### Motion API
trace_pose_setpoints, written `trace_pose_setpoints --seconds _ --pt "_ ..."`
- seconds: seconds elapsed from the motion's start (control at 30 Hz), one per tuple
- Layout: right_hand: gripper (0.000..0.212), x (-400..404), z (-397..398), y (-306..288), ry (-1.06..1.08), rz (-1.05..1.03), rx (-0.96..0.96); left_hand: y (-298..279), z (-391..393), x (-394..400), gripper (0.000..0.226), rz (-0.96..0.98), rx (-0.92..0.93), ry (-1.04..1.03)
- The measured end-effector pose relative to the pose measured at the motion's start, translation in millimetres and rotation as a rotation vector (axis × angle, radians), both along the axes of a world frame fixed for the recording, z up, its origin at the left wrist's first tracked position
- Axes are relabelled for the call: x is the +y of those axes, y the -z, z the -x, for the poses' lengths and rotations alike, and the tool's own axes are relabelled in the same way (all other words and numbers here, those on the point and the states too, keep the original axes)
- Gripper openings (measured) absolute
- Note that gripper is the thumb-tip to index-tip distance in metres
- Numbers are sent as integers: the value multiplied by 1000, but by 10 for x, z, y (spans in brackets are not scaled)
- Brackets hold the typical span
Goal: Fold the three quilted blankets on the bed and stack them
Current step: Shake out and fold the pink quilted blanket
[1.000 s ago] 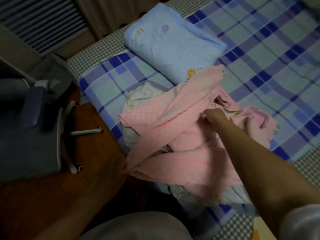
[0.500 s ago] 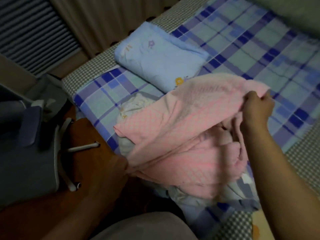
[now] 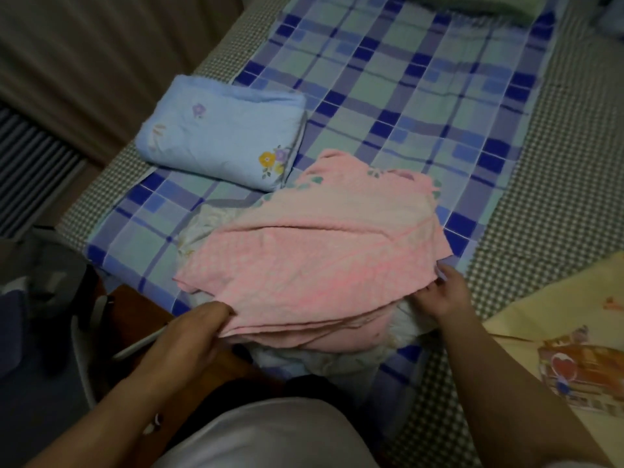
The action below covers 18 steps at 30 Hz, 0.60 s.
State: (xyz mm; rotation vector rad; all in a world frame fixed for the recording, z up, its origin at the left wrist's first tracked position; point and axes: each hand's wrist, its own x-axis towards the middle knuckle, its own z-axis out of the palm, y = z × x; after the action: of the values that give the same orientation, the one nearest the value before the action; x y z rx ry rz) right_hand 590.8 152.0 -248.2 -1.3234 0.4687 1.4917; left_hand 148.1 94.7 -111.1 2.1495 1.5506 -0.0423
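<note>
Pink blanket (image 3: 314,265) folded, layered, rumpled

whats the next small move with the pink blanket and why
Probably fold the pink blanket over once more. The left hand pinches its near left corner and the right hand holds its right edge, yet it lies loose and uneven over a white blanket, wider than the blue blanket folded compactly beside it. Halving it should bring it nearer that size for stacking.
</note>
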Motion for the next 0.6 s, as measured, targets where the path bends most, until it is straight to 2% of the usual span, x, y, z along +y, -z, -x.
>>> trace_pose_setpoints --seconds 0.03,0.1,0.2,0.23,0.3,0.37,0.4,0.47,0.53,0.6 --pt "19 7 -69 93 65 11 23 -28 -34 -16 24 24 27 -11" --pt "27 24 -153 248 17 120 52 -74 -123 -52 21 37 83 -7" --pt "21 40 -259 486 -245 237 23 -40 -177 -116 45 32 126 27" --pt "24 -1 -218 402 -286 204 26 -8 -165 -137 50 13 128 48" --pt "43 -70 -124 136 -332 62 -58 -4 -157 -172 43 -21 116 79" --pt "43 -125 -74 5 -388 -121 -75 -34 -120 -204 35 -94 88 73" --pt "41 -91 -74 -8 -411 -147 -64 -56 -86 -229 33 -131 82 59" --pt "36 89 -97 70 -349 -1 37 -92 5 -281 29 -192 74 46" --pt "41 283 -132 63 -242 192 116 -132 79 -322 25 -220 76 52" --pt "48 426 -205 -17 -224 232 53 -174 117 -328 27 -251 111 69"
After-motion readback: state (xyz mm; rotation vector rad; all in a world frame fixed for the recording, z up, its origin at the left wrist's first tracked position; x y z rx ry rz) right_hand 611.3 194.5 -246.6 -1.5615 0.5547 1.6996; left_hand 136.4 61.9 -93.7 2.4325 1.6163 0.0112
